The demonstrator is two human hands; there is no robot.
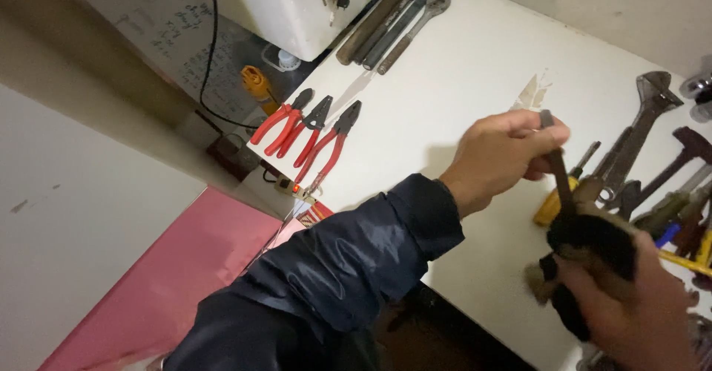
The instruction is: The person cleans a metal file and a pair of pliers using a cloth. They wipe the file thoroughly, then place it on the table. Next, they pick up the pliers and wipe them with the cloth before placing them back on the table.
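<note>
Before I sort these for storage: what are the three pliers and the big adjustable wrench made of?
Pliers: dark, matte metal heads, probably steel, with glossy red handles, likely plastic or rubber coating. Adjustable wrench: bare grey metal, dull and brownish in patches, possibly rust.

We count three red-handled steel pliers (308, 130) lying side by side on the white table (460, 67), and four long dark metal wrenches (397, 16) bundled at its far end. We see two bare hands (504, 152), one large grey adjustable spanner (641, 122), one yellow-handled screwdriver (552, 204) and one orange-bodied tool (256, 85) beyond the edge.
</note>
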